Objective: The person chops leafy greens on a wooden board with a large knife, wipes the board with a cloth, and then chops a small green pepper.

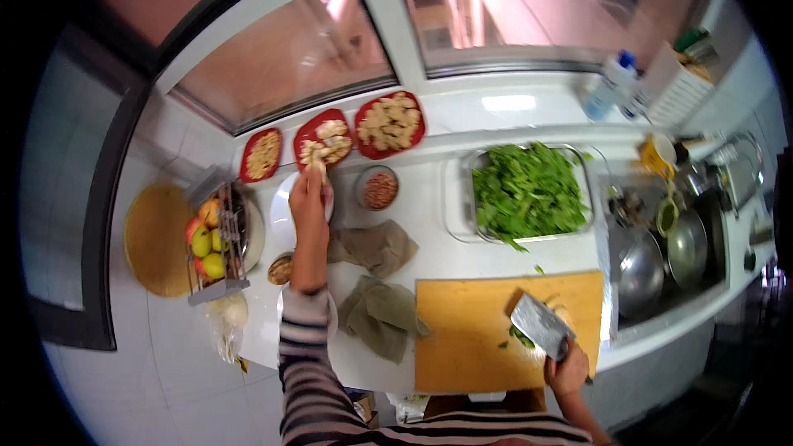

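Note:
My right hand (pixel 568 370) grips the handle of a cleaver (pixel 540 324). Its broad blade lies over the right part of a wooden cutting board (pixel 461 334). Beside the blade are bits of green leaf (pixel 521 337) and a pale piece (pixel 562 316), partly hidden. My left hand (pixel 308 201) reaches out to the front edge of a red dish (pixel 302 131) with pale chunks (pixel 333 139) in it. Something pale shows at the fingertips, but blur hides whether they pinch it. Under that hand is a white plate (pixel 282 214), partly covered by the forearm.
Red dishes (pixel 390 125) (pixel 262 155) of pale pieces flank the middle one. A bowl of reddish bits (pixel 379 189), crumpled cloths (pixel 381 316) and a glass tray of leafy greens (pixel 530 192) occupy the counter. Right is a sink (pixel 672 297) with metal bowls; left, a fruit rack (pixel 214 241).

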`<action>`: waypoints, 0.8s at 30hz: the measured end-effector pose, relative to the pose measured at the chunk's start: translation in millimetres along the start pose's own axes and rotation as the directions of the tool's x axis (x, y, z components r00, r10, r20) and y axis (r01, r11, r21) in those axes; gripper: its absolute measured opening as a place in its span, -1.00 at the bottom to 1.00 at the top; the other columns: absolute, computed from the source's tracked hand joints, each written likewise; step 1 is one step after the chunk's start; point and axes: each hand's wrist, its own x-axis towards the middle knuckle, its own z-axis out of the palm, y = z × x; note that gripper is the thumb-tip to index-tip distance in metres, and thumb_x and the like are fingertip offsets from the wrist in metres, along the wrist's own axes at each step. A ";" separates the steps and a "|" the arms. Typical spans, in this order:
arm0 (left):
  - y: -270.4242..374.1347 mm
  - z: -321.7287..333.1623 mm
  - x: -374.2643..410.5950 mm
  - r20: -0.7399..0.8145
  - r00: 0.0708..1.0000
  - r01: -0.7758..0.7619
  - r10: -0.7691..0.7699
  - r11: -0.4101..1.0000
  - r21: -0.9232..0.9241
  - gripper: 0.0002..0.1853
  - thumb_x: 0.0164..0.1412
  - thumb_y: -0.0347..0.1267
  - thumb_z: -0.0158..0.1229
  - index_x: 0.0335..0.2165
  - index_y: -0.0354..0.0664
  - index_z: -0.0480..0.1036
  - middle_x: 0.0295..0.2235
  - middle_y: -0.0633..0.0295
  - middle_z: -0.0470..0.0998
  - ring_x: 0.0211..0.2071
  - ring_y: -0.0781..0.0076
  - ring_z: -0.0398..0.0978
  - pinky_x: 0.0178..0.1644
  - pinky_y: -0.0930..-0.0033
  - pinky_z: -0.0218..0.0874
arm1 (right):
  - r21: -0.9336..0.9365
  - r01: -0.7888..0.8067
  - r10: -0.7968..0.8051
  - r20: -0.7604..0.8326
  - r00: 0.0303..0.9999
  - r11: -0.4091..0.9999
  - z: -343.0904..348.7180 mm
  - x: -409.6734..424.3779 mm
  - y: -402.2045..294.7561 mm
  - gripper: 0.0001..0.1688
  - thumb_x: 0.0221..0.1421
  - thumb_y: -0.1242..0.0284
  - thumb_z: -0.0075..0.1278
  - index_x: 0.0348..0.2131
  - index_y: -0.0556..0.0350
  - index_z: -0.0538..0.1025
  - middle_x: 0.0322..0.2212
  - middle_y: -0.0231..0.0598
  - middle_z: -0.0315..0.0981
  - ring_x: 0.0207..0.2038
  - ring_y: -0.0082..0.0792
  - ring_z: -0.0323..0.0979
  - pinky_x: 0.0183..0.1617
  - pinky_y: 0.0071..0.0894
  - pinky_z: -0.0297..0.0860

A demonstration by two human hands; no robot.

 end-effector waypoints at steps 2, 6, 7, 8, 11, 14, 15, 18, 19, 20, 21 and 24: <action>10.1 22.4 -89.3 0.056 0.974 0.222 -0.219 0.974 -0.051 -0.81 0.43 -0.21 0.14 -0.26 -0.08 0.49 -0.47 0.47 0.44 -0.53 0.72 0.31 -0.52 0.59 0.06 | -0.009 -0.058 0.059 0.060 0.996 0.998 -0.5 -0.9 4.8 -0.35 -0.01 0.34 0.22 0.05 0.25 0.44 -0.27 0.09 0.53 -0.29 0.18 0.47 -0.19 0.06 0.37; -19.1 24.1 -242.7 0.311 0.803 0.573 -0.508 0.801 -0.172 -0.86 0.40 -0.26 0.19 -0.23 -0.06 0.46 -0.37 0.38 0.54 -0.50 0.72 0.38 -0.50 0.64 0.16 | 0.063 -0.015 0.009 0.095 0.995 0.998 -8.5 8.6 0.2 -0.30 -0.04 0.38 0.26 0.09 0.23 0.41 -0.24 -0.01 0.50 -0.23 0.07 0.48 -0.11 -0.05 0.37; -23.7 29.9 -270.5 0.311 0.726 0.672 -0.614 0.730 -0.127 -0.86 0.40 -0.27 0.19 -0.21 -0.07 0.46 -0.36 0.36 0.56 -0.50 0.72 0.39 -0.50 0.65 0.16 | 0.078 -0.004 -0.002 0.083 0.997 0.997 -7.0 3.7 3.5 -0.29 -0.04 0.38 0.27 0.10 0.22 0.41 -0.18 0.01 0.52 -0.19 0.06 0.50 -0.09 -0.05 0.38; -27.7 34.5 -294.1 0.303 0.628 0.766 -0.717 0.638 -0.080 -0.85 0.40 -0.28 0.18 -0.18 -0.08 0.46 -0.34 0.33 0.58 -0.49 0.71 0.41 -0.50 0.65 0.17 | 0.087 -0.021 0.013 0.098 0.995 0.996 -7.6 0.4 5.3 -0.28 -0.04 0.38 0.28 0.10 0.23 0.41 -0.14 0.02 0.52 -0.16 0.06 0.51 -0.07 -0.04 0.38; -46.3 32.2 -349.6 0.257 0.584 0.791 -0.770 0.611 0.034 -0.83 0.40 -0.28 0.19 -0.14 -0.10 0.46 -0.34 0.30 0.59 -0.50 0.70 0.40 -0.51 0.64 0.16 | 0.126 -0.060 0.041 0.144 0.989 0.990 -14.0 5.8 3.5 -0.25 -0.02 0.37 0.26 0.14 0.19 0.38 -0.15 0.06 0.51 -0.19 0.11 0.49 -0.08 0.01 0.39; -60.7 28.7 -382.2 0.193 0.689 0.672 -0.699 0.715 0.193 -0.81 0.35 -0.28 0.26 -0.21 -0.16 0.49 -0.39 0.30 0.60 -0.50 0.66 0.44 -0.47 0.59 0.21 | 0.233 -0.131 0.085 0.198 0.976 0.964 -20.7 9.1 15.5 -0.41 0.08 0.36 0.15 0.09 0.09 0.40 -0.44 0.08 0.50 -0.37 0.19 0.49 -0.27 0.10 0.39; -65.1 24.8 -393.1 0.171 0.744 0.594 -0.646 0.756 0.273 -0.80 0.33 -0.28 0.28 -0.23 -0.17 0.50 -0.40 0.30 0.60 -0.49 0.63 0.46 -0.45 0.56 0.25 | 0.339 -0.149 0.093 0.175 0.980 0.929 -26.8 12.9 14.5 -0.45 0.12 0.37 0.11 0.09 0.03 0.40 -0.48 0.07 0.51 -0.39 0.16 0.51 -0.29 0.06 0.41; -95.0 8.8 -409.5 0.182 0.943 0.137 -0.278 0.824 0.550 -0.78 0.28 -0.28 0.32 -0.28 -0.20 0.50 -0.43 0.24 0.61 -0.44 0.44 0.56 -0.37 0.40 0.35 | 0.427 -0.203 0.075 0.298 0.952 0.881 -52.0 20.0 -0.8 -0.56 0.18 0.38 0.05 0.06 -0.05 0.43 -0.45 0.08 0.54 -0.34 0.16 0.55 -0.24 0.06 0.43; -92.6 7.3 -413.5 0.191 0.949 0.088 -0.250 0.794 0.601 -0.78 0.27 -0.28 0.32 -0.28 -0.20 0.49 -0.43 0.21 0.61 -0.42 0.37 0.58 -0.35 0.35 0.37 | 0.474 -0.215 0.047 0.342 0.938 0.854 -54.4 19.5 -5.4 -0.60 0.20 0.37 0.04 0.04 -0.06 0.43 -0.44 0.09 0.55 -0.33 0.18 0.55 -0.23 0.08 0.43; -90.1 5.4 -417.4 0.202 0.954 0.040 -0.223 0.760 0.649 -0.78 0.26 -0.29 0.32 -0.28 -0.19 0.49 -0.43 0.18 0.61 -0.41 0.30 0.59 -0.33 0.29 0.39 | 0.519 -0.230 0.016 0.384 0.923 0.823 -56.7 18.1 -11.6 -0.63 0.22 0.36 0.02 0.03 -0.07 0.44 -0.43 0.10 0.56 -0.31 0.19 0.55 -0.21 0.09 0.43; -85.7 9.4 -420.7 0.219 0.955 -0.006 -0.200 0.725 0.689 -0.77 0.24 -0.29 0.33 -0.28 -0.19 0.48 -0.43 0.15 0.61 -0.40 0.23 0.61 -0.31 0.24 0.41 | 0.480 -0.228 -0.011 0.446 0.895 0.847 -61.2 16.2 -18.5 -0.64 0.24 0.34 0.02 0.02 -0.07 0.44 -0.42 0.11 0.56 -0.30 0.20 0.55 -0.20 0.11 0.44; -81.4 13.3 -427.1 0.244 0.954 -0.080 -0.171 0.642 0.763 -0.80 0.21 -0.32 0.31 -0.29 -0.17 0.48 -0.39 0.08 0.60 -0.37 0.09 0.61 -0.30 0.16 0.39 | 0.368 -0.171 -0.084 0.584 0.807 0.914 -62.9 8.4 -37.1 -0.64 0.28 0.23 0.00 0.00 -0.06 0.44 -0.37 0.13 0.58 -0.25 0.24 0.55 -0.13 0.16 0.45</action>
